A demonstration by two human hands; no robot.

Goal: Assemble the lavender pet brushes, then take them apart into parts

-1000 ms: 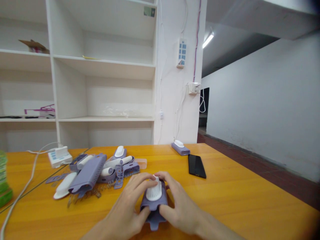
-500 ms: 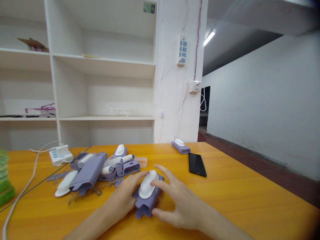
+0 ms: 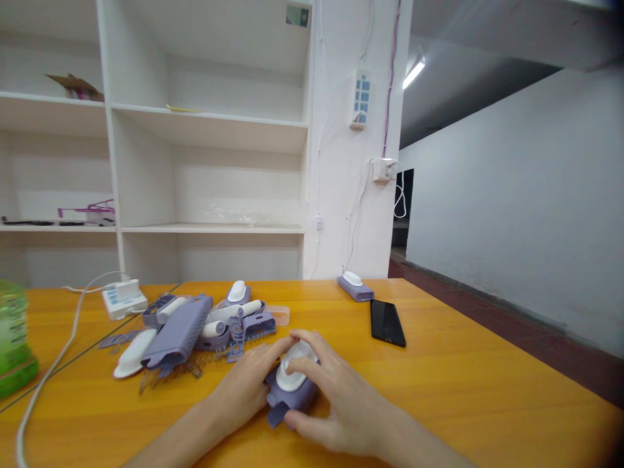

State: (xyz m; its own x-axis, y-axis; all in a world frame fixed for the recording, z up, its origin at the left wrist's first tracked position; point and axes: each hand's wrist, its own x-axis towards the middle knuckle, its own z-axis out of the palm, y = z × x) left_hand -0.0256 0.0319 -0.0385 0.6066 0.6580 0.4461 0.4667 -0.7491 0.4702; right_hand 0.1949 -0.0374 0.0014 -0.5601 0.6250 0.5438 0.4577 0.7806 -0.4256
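On the table in front of me lies a purple plastic casing (image 3: 277, 398) with a white oval piece (image 3: 288, 377) on top. Its notched, hollow end faces me. My left hand (image 3: 246, 378) grips the left side, its thumb and finger reaching along the far end of the white piece. From the right, my right hand (image 3: 344, 396) closes over it: fingers curl on the white piece and the thumb touches the casing's near edge. Part of the casing's right side is hidden beneath the right hand.
To the left is a pile with a long purple casing (image 3: 180, 333), a white oval piece (image 3: 135, 354) and several springs (image 3: 207, 357). A power strip (image 3: 124, 300), white cable (image 3: 49, 364) and green container (image 3: 14, 344) stand farther left. A phone (image 3: 387, 323) and another casing (image 3: 361, 291) lie right.
My right hand has closed in on the casing, its fingers moving onto the white piece and the thumb onto the near edge. My left hand keeps its hold. The view has shifted slightly.
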